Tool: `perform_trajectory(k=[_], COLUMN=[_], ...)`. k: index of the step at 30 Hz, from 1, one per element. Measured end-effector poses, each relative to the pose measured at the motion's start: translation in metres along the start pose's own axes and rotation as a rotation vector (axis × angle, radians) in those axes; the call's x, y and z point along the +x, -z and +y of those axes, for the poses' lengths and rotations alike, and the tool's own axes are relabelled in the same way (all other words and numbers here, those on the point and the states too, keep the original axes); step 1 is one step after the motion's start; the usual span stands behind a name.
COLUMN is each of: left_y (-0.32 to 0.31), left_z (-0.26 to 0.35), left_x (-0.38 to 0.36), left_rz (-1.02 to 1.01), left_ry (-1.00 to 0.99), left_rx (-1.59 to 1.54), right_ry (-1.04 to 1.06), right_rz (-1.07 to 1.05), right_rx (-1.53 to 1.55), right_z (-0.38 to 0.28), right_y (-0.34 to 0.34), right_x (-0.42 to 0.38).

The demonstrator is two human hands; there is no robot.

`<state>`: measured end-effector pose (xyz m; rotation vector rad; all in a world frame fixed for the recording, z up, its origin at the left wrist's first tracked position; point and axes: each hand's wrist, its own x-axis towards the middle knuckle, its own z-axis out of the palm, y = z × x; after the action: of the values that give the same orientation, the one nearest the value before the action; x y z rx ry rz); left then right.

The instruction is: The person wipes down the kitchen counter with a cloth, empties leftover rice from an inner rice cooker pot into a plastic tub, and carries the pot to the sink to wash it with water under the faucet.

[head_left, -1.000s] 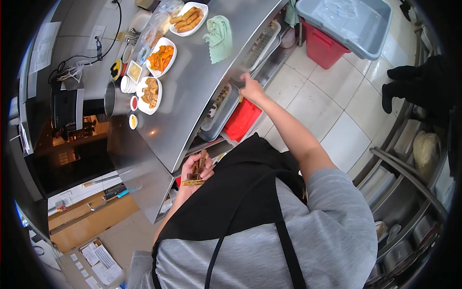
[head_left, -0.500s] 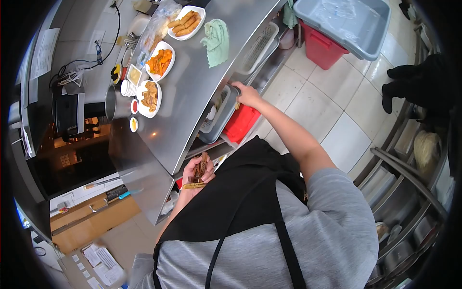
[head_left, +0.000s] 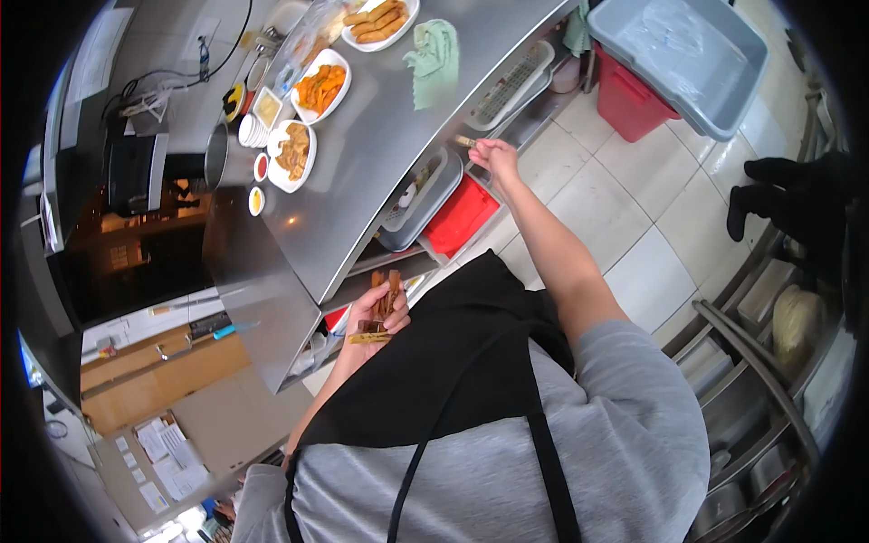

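Note:
Low by the counter's near edge, my left hand (head_left: pixel 391 312) is closed around several small brown and tan wooden pieces (head_left: pixel 393 288) that look like clothespins. My right hand (head_left: pixel 496 158) pinches one small tan clothespin-like piece (head_left: pixel 464 141) by its end, just off the edge of the steel counter (head_left: pixel 362 154). Under that hand, on the shelf below the counter, are a grey basket (head_left: pixel 418 204) with small items inside and a red bag or cloth (head_left: pixel 460 217) in a white bin. A second pale basket (head_left: pixel 511 86) sits farther along.
On the counter are plates of spring rolls (head_left: pixel 378 23), orange fried pieces (head_left: pixel 321 88) and brown fried pieces (head_left: pixel 292 152), sauce cups (head_left: pixel 256 201) and a green cloth (head_left: pixel 434 63). A grey tub (head_left: pixel 679 54) rests on a red bin (head_left: pixel 629 101). A dark-clothed person (head_left: pixel 797 195) is at right.
My right hand has lifted away from the under-counter basket, the small tan piece now showing in its fingers. My left hand keeps its hold. The view has shifted slightly.

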<state>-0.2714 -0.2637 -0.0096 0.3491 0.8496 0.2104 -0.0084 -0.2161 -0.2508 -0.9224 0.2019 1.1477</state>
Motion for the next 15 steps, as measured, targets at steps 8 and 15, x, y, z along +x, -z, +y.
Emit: perform_trajectory(k=[8,15], left_y=[-0.01,-0.01], left_z=[-0.003,-0.002], left_x=[-0.003,0.001], left_rz=[0.01,0.014], left_ry=[-0.046,-0.072], left_rx=[0.065,0.047], right_ry=[0.117,-0.135], right_rz=[0.029,-0.35], right_rx=[0.228,-0.406], right_z=[0.008,-0.011], right_y=[-0.035,-0.009], right_x=[0.011,-0.065])
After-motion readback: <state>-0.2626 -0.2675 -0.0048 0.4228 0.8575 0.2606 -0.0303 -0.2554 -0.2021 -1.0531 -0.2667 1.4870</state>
